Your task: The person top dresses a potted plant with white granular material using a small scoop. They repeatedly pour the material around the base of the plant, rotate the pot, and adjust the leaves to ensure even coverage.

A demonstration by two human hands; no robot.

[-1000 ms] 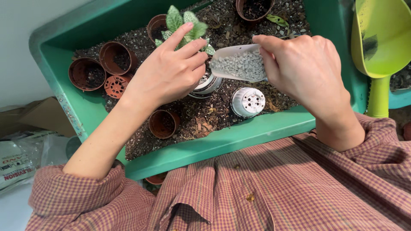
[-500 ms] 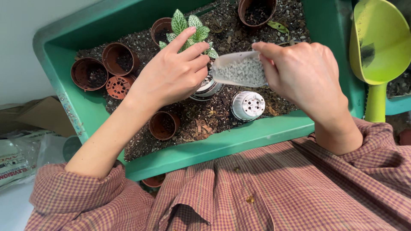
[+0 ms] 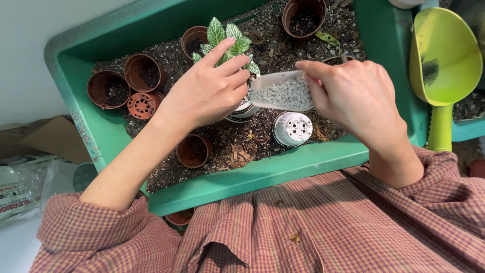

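Right hand (image 3: 353, 101) fingers grip a clear scoop of pale gravel (image 3: 283, 92), long axis pointing left toward the small plant pot (image 3: 242, 108) cupped by left hand (image 3: 207, 93) fingers.

Left hand (image 3: 207, 93) cupped, right hand (image 3: 353, 96) pinching (fingers curled)

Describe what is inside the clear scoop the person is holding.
The clear scoop in the right hand holds pale grey gravel, piled along its length. Its rear end is covered by the fingers, so what lies there cannot be seen.
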